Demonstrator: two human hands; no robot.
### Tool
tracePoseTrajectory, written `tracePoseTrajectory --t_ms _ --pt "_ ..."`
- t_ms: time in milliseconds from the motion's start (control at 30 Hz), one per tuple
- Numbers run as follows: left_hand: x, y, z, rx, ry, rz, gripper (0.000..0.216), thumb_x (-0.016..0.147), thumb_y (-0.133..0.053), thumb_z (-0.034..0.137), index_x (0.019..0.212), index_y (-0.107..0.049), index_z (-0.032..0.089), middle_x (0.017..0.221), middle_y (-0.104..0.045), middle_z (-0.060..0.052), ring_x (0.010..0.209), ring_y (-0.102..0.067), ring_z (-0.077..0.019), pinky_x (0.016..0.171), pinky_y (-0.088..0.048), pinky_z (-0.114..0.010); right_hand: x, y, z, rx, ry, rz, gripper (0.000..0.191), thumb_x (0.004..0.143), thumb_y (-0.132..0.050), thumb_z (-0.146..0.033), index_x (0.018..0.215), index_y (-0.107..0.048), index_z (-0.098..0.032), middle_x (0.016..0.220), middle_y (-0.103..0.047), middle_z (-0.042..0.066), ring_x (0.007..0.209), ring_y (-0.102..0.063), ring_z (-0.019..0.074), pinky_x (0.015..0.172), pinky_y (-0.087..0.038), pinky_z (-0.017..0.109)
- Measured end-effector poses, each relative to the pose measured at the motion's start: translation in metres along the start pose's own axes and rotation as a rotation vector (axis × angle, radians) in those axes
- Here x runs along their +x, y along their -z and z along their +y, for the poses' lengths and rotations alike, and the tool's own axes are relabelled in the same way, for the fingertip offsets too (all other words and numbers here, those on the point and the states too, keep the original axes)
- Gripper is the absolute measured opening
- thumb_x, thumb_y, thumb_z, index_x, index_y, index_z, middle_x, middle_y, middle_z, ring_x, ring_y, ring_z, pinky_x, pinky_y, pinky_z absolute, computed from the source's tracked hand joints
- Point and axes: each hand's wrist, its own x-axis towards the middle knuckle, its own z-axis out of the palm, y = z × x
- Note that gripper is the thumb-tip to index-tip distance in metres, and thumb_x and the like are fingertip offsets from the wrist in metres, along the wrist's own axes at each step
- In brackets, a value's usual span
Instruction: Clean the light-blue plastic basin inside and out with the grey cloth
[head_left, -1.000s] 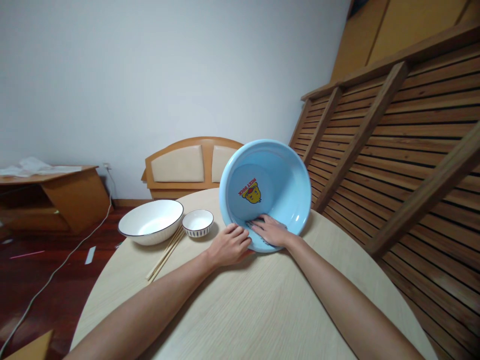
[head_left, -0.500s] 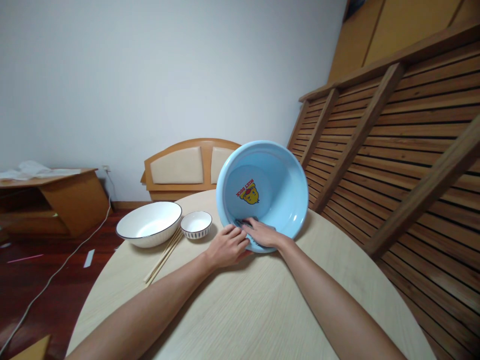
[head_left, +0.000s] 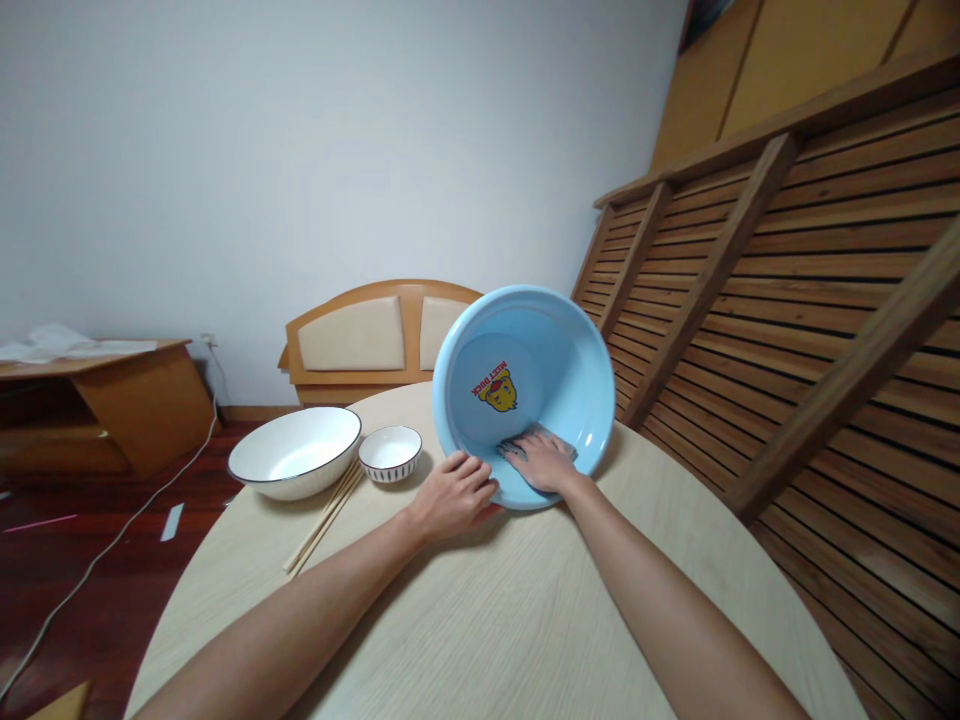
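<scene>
A light blue plastic basin (head_left: 555, 360) with a yellow cartoon print stands tilted on its edge on the round wooden table (head_left: 480, 620), its inside facing me. My left hand (head_left: 454, 495) grips the basin's lower left rim, fingers curled over it. My right hand (head_left: 541, 458) lies flat inside the basin, pressing a grey cloth (head_left: 566, 445) against the lower wall. Most of the cloth is hidden under my fingers.
A large white bowl (head_left: 295, 450) and a small patterned bowl (head_left: 389, 452) sit at the table's far left, with wooden chopsticks (head_left: 322, 518) beside them. A chair back (head_left: 367, 335) stands behind the table. A slatted wooden frame (head_left: 787, 300) leans at the right. A cable crosses the floor at left.
My right hand and the cloth slid left along the basin's lower wall, then back to the right. The left hand stayed on the rim.
</scene>
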Motion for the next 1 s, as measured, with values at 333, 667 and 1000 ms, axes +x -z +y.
tracePoseTrajectory --t_ms 333,667,1000 --pt "-0.001 -0.005 0.001 0.013 -0.009 0.027 0.024 0.096 -0.062 0.042 0.088 -0.066 0.020 0.088 -0.067 -0.005 0.087 -0.057 -0.0209 0.085 -0.039 -0.038 0.004 -0.006 -0.055 0.203 0.233 -0.110 0.056 0.110 -0.020 -0.048 0.156 -0.045 -0.030 0.153 -0.055 0.005 0.138 -0.052 0.0244 0.115 -0.041 0.042" --pt "0.001 0.001 -0.003 -0.005 -0.034 0.022 0.027 0.095 -0.064 0.042 0.084 -0.063 0.019 0.085 -0.063 -0.004 0.084 -0.055 -0.0201 0.079 -0.035 -0.037 -0.005 0.009 -0.004 0.009 0.063 -0.105 0.057 0.105 -0.033 -0.052 0.151 -0.052 -0.025 0.160 -0.045 0.008 0.152 -0.028 0.0356 0.123 -0.012 0.063" --pt "0.001 0.006 -0.010 0.006 -0.018 0.034 0.026 0.093 -0.066 0.043 0.087 -0.063 0.019 0.085 -0.064 -0.004 0.084 -0.056 -0.0207 0.079 -0.035 -0.037 -0.007 0.016 -0.006 0.021 0.157 -0.208 0.058 0.104 -0.029 -0.058 0.152 -0.051 -0.033 0.158 -0.049 0.000 0.148 -0.039 0.0274 0.122 -0.025 0.050"
